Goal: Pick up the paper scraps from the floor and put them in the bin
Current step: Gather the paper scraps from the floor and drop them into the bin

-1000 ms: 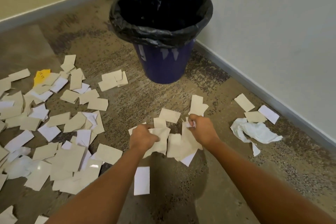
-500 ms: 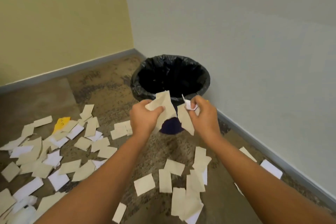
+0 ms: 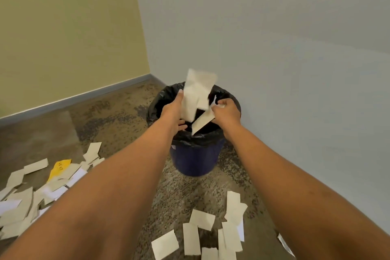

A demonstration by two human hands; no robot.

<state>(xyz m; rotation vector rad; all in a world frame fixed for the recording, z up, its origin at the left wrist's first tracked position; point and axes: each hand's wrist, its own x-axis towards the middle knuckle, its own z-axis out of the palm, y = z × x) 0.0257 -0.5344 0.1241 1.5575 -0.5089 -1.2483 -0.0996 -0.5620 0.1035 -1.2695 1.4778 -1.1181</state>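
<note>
The blue bin (image 3: 196, 160) with a black liner stands in the corner of the room. Both my hands are over its mouth. My left hand (image 3: 172, 111) is spread, thumb up, and a blurred bunch of beige paper scraps (image 3: 198, 91) hangs in the air beside its palm, above the opening. My right hand (image 3: 228, 112) is curled; it pinches a small white scrap and a beige strip (image 3: 203, 122) that slants down into the bin. More beige scraps (image 3: 201, 219) lie on the floor in front of the bin.
A big heap of beige and white scraps (image 3: 21, 207) with one yellow scrap (image 3: 60, 167) covers the floor at the left. The grey wall (image 3: 295, 91) runs close behind and right of the bin; a yellow wall (image 3: 63, 38) is at the left.
Both hands rose from the floor with scraps and moved forward over the bin. The left hand has spread out and its scraps are coming loose above the opening.
</note>
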